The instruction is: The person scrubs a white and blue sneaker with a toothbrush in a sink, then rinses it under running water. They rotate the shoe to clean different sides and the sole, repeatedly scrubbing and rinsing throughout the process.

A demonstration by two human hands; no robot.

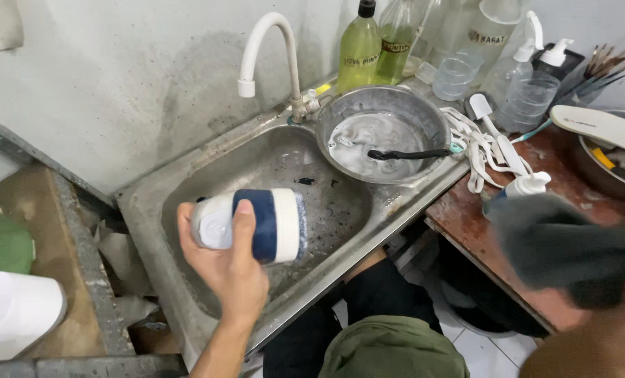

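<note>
**K:** Brush unit [256, 225], white body w/ navy band, bristle head at its right end. Sits horizontal, held over the steel sink [151, 210], roughly above basin centre, not touching the bottom.

**R:** Which hand?

**K:** Left hand [223, 262]. Full wrap grip, thumb across the navy band, fingers behind the body. Closed firmly on it, no slack visible.

**R:** Right hand?

**K:** Right hand [592, 343] is at lower right edge of frame, blurred. Dark grey cloth [571, 245] sits over/against it, so looks like it holds the cloth, but can't tell finger posn. Well apart from the brush unit.

**R:** Sink state?

**K:** Basin wet, dark specks and grime on the floor. White gooseneck tap [267, 49] at back edge, spout over the basin's back left.

**R:** Around it?

**K:** Round metal bowl [424, 115] on the sink's right rear corner, cloudy soapy water inside, black-handled tool [407, 154] lying in it, handle pointing right. Behind bowl: two green liquid bottles [360, 45], clear bottles, pump dispensers [554, 56], plastic cups [456, 77]. Right of bowl: white laces [477, 150] in a heap on a worn reddish wooden table [466, 217], white spoon among them. White shoe insole [599, 126] rests on a second metal bowl at far right. Brushes bundled behind that.

**R:** Left side?

**K:** White container [15, 311] at lower left, green item above it, both partly cut off.
</note>
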